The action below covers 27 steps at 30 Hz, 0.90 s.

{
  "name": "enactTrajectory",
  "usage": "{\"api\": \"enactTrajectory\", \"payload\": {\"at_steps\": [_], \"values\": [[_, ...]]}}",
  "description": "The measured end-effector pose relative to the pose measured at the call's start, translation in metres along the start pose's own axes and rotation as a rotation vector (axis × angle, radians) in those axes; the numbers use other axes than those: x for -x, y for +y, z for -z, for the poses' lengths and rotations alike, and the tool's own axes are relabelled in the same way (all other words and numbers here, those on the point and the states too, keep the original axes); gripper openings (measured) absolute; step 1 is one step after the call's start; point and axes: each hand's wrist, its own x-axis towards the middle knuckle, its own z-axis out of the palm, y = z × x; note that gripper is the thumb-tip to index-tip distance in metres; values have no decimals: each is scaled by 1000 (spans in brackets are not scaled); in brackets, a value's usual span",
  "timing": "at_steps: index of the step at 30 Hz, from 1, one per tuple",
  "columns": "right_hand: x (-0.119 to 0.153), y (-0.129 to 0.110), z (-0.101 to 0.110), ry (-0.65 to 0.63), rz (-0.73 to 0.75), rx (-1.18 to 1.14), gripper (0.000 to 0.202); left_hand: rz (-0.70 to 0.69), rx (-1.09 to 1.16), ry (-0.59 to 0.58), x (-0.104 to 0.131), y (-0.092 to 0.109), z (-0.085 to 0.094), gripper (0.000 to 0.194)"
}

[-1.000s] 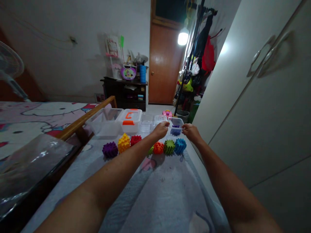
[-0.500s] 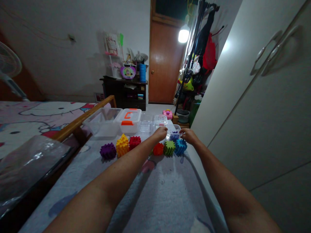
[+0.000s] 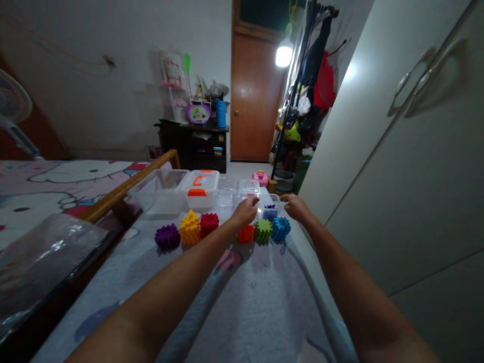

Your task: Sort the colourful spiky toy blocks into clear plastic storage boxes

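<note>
Several blocks [image 3: 189, 229] on pale cloth [image 3: 260, 292], wooden door [image 3: 251, 101], lit bulb [image 3: 284, 55]

"How does the left arm [image 3: 189, 262] look?"

"It is bare, from the left hand [image 3: 245, 210] down to the lower edge of the view. It is narrow at the wrist and becomes quite wide toward the elbow."

"And the right arm [image 3: 340, 267], is it the same?"

"Yes, it is bare too, and the right hand [image 3: 298, 208] also is bare. The shape is similar: a slim wrist, then a fuller forearm. The surface seems smooth."

"Can you describe the nails?"

"I am sorry, they are too small to tell."
</note>
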Motion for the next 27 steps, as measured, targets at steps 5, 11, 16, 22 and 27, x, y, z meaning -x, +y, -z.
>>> {"api": "enactTrajectory", "payload": {"at_steps": [5,11,16,22,27], "values": [[-2,-35,8,-13,69,33,38,43,172,23,31,-2,5,41],[-14,-72,-2,-55,81,105,36,243,385,147,7,13,18,24],[-34,-81,-9,-86,49,163,36,389,485,201,-16,18,32,20],[-68,-77,-21,-149,-17,204,41,515,547,236,-46,16,27,38],[-93,-74,-28,-210,-36,225,49,553,606,277,-75,13,17,37]]}}
